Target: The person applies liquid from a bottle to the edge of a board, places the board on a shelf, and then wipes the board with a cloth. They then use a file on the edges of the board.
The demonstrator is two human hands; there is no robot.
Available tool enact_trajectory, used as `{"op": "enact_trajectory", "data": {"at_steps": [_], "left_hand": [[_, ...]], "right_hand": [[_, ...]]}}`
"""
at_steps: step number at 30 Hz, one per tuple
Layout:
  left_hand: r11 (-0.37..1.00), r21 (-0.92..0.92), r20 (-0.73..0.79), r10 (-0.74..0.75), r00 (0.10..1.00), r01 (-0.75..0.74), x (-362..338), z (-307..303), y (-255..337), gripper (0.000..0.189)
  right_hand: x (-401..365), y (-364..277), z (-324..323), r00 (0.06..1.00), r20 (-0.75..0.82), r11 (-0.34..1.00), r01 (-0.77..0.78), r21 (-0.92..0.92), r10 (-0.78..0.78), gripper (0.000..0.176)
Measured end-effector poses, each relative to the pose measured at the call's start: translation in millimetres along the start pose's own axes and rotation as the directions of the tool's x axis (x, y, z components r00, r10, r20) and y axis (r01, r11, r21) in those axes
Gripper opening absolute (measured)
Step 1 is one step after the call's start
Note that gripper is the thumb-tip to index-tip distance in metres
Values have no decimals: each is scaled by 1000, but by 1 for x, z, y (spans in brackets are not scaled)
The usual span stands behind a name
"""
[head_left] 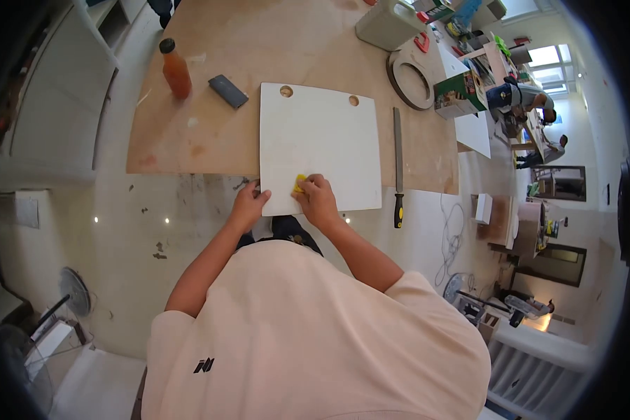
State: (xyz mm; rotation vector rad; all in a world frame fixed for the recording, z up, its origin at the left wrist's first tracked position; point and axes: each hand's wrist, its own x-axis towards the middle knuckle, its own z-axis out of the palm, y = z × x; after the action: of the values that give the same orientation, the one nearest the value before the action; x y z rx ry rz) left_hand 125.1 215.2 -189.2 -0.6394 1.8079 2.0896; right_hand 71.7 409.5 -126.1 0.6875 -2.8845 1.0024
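Observation:
A white panel [320,143] with two round hinge holes near its far edge lies on the wooden table, its near end jutting past the table edge. My left hand [249,203] grips the panel's left edge near the front corner, thumb on top. Close to the near edge, my right hand [317,199] is closed on a small yellow pad [299,183] pressed against the white face. Whether the pad is sponge or folded cloth I cannot tell. Just right of the panel lies a long flat file [398,154] with a black and yellow handle.
On the wooden table [210,140] stand an orange bottle [176,70] with a black cap and a dark grey block [228,91]. Farther right are a roll of edge banding [409,82], a jerrycan [388,25] and a green box [460,93]. Other people [532,98] work in the background.

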Motion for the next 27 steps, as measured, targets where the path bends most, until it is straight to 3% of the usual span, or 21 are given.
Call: {"op": "enact_trajectory", "data": {"at_steps": [2, 4, 5, 8, 9, 12, 14, 15, 18, 20, 23, 27], "left_hand": [[995, -29, 11, -95, 995, 95, -4, -5, 4, 44], [943, -296, 63, -143, 988, 155, -4, -6, -8, 50], [893, -414, 93, -150, 984, 175, -3, -7, -11, 54], [871, -458, 116, -139, 983, 177, -6, -7, -1, 71], [864, -468, 125, -146, 981, 188, -7, -7, 1, 73], [856, -468, 143, -174, 974, 222, -13, -13, 3, 76], [868, -447, 145, -170, 975, 218, -15, -14, 5, 75], [882, -425, 149, -155, 977, 205, -15, -15, 7, 74], [896, -406, 157, -126, 979, 181, -18, -15, 2, 70], [872, -456, 163, -116, 980, 179, -16, -9, -6, 67], [888, -421, 129, -141, 981, 183, -20, -9, 3, 61], [938, -335, 138, -45, 989, 90, -17, -7, -4, 55]], "right_hand": [[6, 14, -1, 999, 14, 999, -32, 4, 32, 21], [31, 22, 1, 990, -15, 990, -142, 10, 142, 23], [37, 20, 7, 994, -67, 996, -85, 6, 85, 23], [20, -7, 42, 976, 26, 975, 214, 51, -215, 21], [17, -29, 42, 961, 59, 959, 263, 108, -270, 15], [21, -11, 36, 968, 67, 965, 233, 122, -242, 16], [24, 45, 27, 993, -40, 990, 112, 84, -109, 17], [28, 42, -1, 990, -119, 996, 69, -50, -74, 15], [14, 34, -1, 1000, -22, 1000, 10, -13, -10, 17], [2, -1, 24, 959, 18, 960, 281, 16, -281, 18], [4, -27, 20, 973, 42, 974, 228, -2, -228, 13], [6, 22, -3, 999, -39, 1000, -18, 13, 18, 17]]}}
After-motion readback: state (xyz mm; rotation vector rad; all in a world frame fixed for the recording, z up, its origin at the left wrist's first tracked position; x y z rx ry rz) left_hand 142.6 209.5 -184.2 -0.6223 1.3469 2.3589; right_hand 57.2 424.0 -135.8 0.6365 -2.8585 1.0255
